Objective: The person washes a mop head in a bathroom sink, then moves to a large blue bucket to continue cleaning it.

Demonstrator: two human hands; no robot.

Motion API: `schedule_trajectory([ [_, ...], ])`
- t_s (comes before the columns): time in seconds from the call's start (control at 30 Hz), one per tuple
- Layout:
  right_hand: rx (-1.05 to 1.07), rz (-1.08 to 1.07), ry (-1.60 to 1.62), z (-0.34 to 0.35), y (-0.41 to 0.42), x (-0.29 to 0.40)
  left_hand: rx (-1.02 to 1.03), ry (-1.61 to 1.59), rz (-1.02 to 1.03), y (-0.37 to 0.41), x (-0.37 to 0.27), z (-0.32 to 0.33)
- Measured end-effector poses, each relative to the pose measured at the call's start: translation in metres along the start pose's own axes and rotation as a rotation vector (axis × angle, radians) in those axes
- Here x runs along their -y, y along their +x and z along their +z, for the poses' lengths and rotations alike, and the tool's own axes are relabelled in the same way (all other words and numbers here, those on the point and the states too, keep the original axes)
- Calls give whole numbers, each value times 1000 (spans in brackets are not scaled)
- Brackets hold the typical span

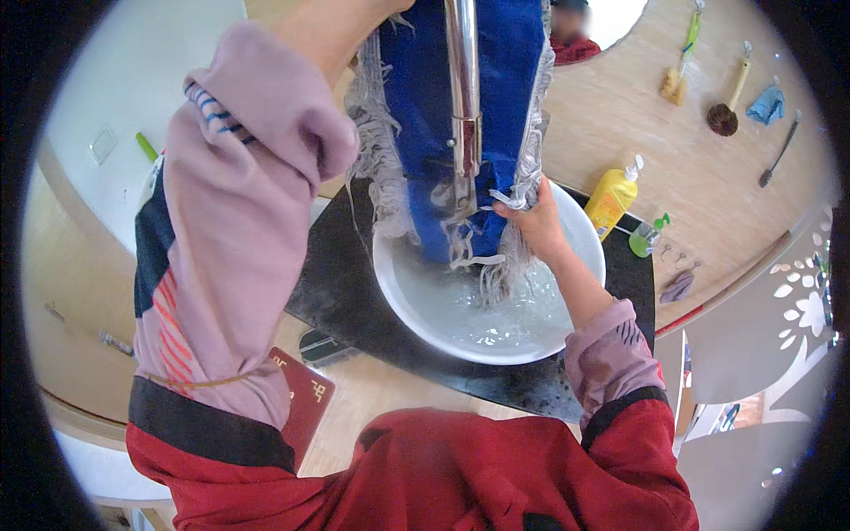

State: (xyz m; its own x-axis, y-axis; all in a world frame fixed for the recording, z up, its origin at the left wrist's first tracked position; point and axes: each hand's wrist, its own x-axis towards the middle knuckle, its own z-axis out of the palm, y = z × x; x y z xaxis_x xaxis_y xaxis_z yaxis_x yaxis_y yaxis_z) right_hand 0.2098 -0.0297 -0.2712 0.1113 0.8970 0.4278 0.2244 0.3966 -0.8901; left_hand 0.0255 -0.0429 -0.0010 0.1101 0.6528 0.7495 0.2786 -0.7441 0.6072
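Note:
A flat dust mop with a blue fabric backing [425, 93] and grey string fringe [375, 133] hangs, lower end down, over a white round basin [392, 318]. Its shiny metal handle [463, 73] runs up past the top edge. Rippling water [458, 299] lies in the basin, and the fringe tips dip into it. My right hand [541, 226] grips the fringe along the mop's right side, above the water. Only the wrist side of my left hand [395, 5] shows at the top edge, near the mop's upper part; its fingers are hidden.
The basin stands on a black countertop [345, 285]. Behind it are a yellow pump bottle [611, 199] and a small green soap dispenser [644, 239]. Brushes [722, 119] and a blue cloth [767, 106] hang on the wall. A round mirror [617, 26] is above. A red mat [312, 398] lies below.

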Motion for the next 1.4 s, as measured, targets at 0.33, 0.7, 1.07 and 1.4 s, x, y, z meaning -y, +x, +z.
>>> schedule_trajectory([
  [0.33,-88,-78,-151,-38,22,30,-111,-172,-20,4,2,8],
  [0.7,-24,-235,-470,-80,39,-19,96,-246,-231,8,29,22],
  [1.07,714,260,-1099,-56,-90,-94,103,-27,-186,2,58,2],
  [1.4,368,353,-187,-14,-36,8,14,-408,-531,-5,89,-18],
])
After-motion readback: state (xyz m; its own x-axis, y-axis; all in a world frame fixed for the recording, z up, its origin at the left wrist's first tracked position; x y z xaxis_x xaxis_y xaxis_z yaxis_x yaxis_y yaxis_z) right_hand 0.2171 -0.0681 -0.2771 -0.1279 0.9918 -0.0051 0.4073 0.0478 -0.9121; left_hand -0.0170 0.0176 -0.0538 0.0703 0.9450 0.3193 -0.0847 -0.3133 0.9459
